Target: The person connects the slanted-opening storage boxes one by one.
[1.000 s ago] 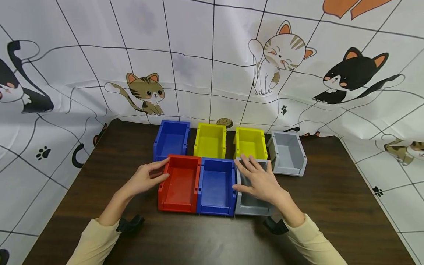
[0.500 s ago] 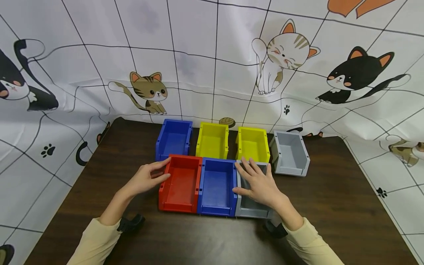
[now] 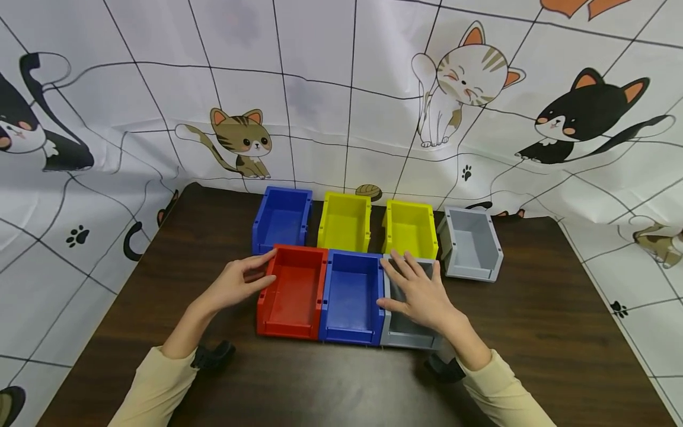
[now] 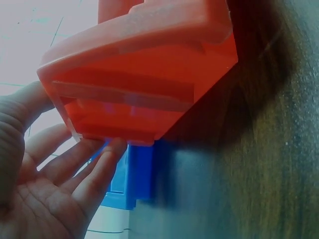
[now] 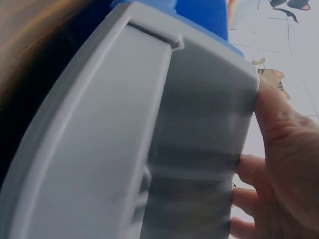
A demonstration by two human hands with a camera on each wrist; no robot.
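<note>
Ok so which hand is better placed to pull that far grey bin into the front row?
Probably the right hand: it rests on the near grey bin, right beside the far grey bin. The left hand touches the red bin at the row's other end.

Seven open bins are counted on the surface (image 3: 533, 332): two blue (image 3: 281, 218) (image 3: 349, 296), two yellow (image 3: 344, 221) (image 3: 409, 229), two grey (image 3: 472, 243) (image 3: 408, 335) and one red (image 3: 292, 292). Two hands are seen, a left hand (image 3: 235, 284) and a right hand (image 3: 421, 293).
</note>
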